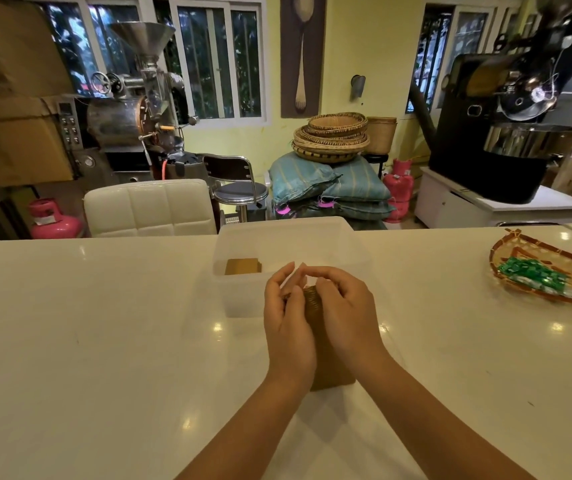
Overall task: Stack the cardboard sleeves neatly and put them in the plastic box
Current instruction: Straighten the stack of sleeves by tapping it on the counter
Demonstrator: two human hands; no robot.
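A stack of brown cardboard sleeves [326, 355] stands on edge on the white counter, pressed between both palms. My left hand [288, 323] holds its left side and my right hand [345, 317] its right side, fingertips meeting over the top. Just beyond them sits the translucent plastic box [357, 251]. Inside it, at the left, lies a small pile of brown sleeves [243, 266]. The hands hide most of the held stack.
A woven tray [520, 252] with green wrapped items lies at the counter's right. Behind the counter [104, 323] stand a white padded chair [149, 207], a stool, coffee roasters, sacks and baskets.
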